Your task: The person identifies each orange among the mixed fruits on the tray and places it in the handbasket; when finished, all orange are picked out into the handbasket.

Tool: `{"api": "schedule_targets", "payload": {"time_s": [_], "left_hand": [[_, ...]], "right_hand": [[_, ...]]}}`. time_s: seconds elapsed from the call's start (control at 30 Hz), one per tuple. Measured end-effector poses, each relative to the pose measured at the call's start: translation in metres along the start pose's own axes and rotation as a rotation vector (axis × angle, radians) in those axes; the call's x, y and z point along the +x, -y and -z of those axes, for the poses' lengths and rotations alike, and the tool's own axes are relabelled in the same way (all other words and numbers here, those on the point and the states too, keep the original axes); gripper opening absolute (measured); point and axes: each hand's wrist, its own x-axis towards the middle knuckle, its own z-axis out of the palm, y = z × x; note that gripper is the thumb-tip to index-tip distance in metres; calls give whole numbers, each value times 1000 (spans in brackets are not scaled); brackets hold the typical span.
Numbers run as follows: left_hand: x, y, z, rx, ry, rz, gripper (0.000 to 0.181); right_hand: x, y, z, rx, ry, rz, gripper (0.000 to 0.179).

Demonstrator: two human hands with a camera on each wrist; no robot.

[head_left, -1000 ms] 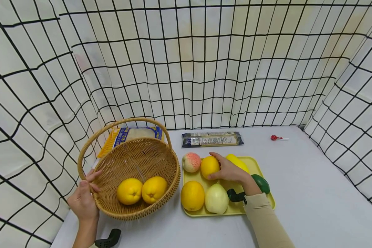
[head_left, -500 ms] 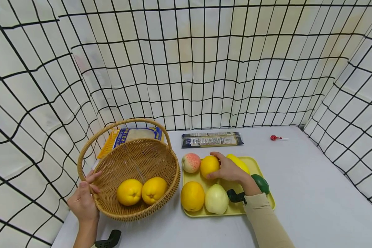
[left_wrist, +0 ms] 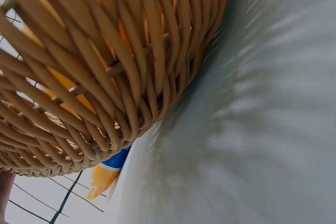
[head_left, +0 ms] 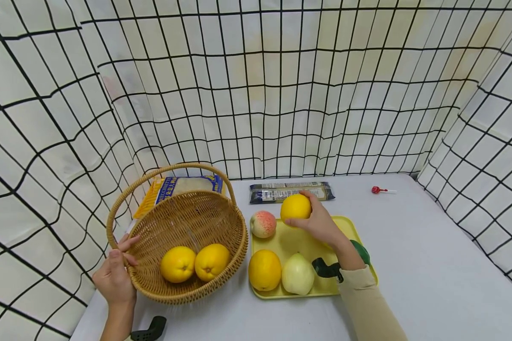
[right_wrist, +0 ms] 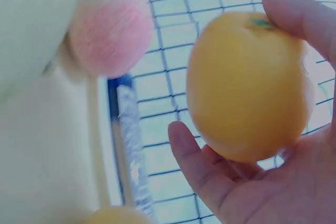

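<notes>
My right hand holds an orange above the back of the yellow tray. In the right wrist view, thumb and fingers curl round the orange, whose green stem spot shows. My left hand grips the left rim of a wicker basket, where the handle joins. The basket tilts toward me; two yellow-orange fruits lie inside. On the tray are another orange and a pale green pear-like fruit. A peach sits at its back left corner. The basket's weave fills much of the left wrist view.
A dark green fruit is partly hidden behind my right forearm. Behind the tray lies a long pasta packet; a blue and yellow bag sits behind the basket. A red lollipop is at the back right. Gridded white sheets surround the table.
My right hand has lifted the orange off the tray, up and slightly right. The banana visible earlier is now hidden by the hand. My left hand and the basket have stayed put.
</notes>
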Motion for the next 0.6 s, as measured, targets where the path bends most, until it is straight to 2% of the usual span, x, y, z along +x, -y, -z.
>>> {"api": "schedule_targets", "payload": {"time_s": [0.13,0.33,0.6], "left_hand": [[0,-1,0,-26,0,-3,55],[0,-2,0,7,6,-3,55],[0,-1,0,15,15,-9,54]], "right_hand": [[-5,12,2,70,-30,37,89],[-14,31,-2,193,-62,40,86],[-22,51,-22,278,-6,79,81]]}}
